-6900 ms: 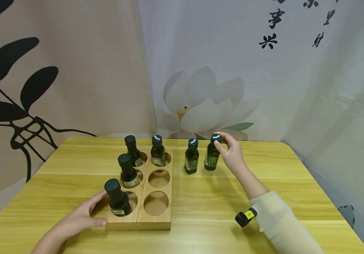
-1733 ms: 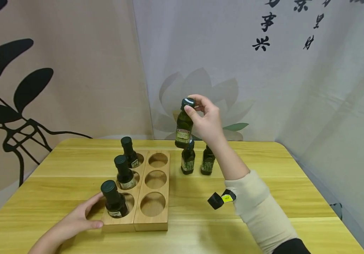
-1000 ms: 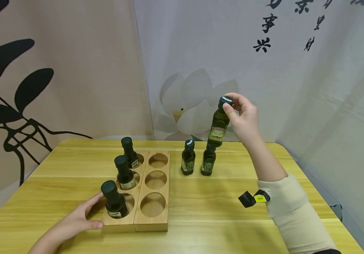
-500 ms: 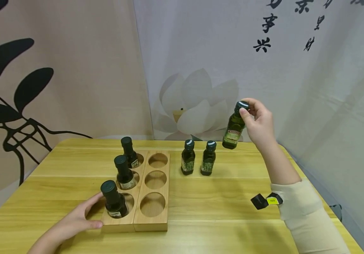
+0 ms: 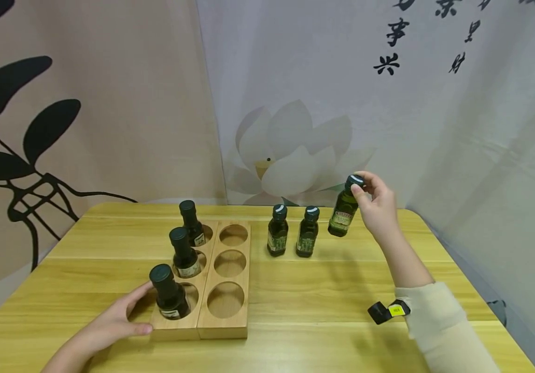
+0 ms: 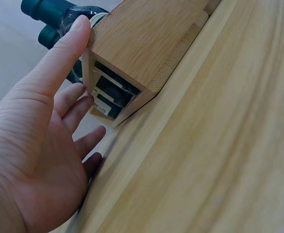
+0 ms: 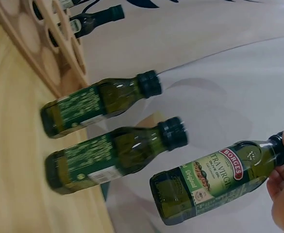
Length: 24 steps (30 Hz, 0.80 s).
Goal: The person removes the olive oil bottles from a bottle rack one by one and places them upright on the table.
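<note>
My right hand (image 5: 379,207) grips a small olive oil bottle (image 5: 343,207) by its dark cap, tilted, above the back right of the table. The right wrist view shows its "Borges" label. Left of it two similar bottles stand upright on the table, a nearer one (image 5: 307,233) and a farther-left one (image 5: 277,231). My left hand (image 5: 113,321) touches the front left corner of the wooden rack (image 5: 223,331), thumb at its front and fingers along its side. Three dark-capped bottles (image 5: 185,256) sit in the rack's left row; its right row of round holes holds none.
The wooden table (image 5: 305,321) ends at a back edge against a printed curtain (image 5: 155,103) with a lotus and leaves. A small black device with a yellow label (image 5: 389,311) is strapped at my right wrist.
The bottle from the rack's back right hole is now in my right hand, which has carried it rightward past the two standing bottles and lowered it. The left hand has stayed at the rack.
</note>
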Tool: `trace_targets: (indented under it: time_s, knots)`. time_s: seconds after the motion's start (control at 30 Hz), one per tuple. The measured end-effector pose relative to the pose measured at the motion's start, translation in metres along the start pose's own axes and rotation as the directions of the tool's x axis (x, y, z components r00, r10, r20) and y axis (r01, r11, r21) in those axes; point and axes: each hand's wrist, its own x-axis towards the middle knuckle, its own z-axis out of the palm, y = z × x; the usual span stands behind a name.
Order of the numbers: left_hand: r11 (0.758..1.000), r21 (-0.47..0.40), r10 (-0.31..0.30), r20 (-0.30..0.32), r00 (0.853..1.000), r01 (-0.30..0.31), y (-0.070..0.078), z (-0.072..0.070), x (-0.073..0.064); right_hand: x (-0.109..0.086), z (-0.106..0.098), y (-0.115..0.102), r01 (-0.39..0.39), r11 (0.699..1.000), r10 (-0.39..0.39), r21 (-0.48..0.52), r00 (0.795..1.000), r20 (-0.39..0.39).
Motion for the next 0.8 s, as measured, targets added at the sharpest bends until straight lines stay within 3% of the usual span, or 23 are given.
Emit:
trace_targets:
  time_s: [0.27, 0.8]
  knots:
    - [1.000, 0.005, -0.018, 0.001, 1.000, 0.018, 0.001, 0.000, 0.000, -0.013, 0.007, 0.025, -0.007, 1.000, 0.007, -0.007, 1.000, -0.022]
    - [0.998, -0.014, -0.055, 0.023, 0.998, 0.055, 0.004, -0.002, 0.001, -0.036, 0.018, 0.061, -0.123, 0.992, 0.122, -0.013, 0.992, -0.026]
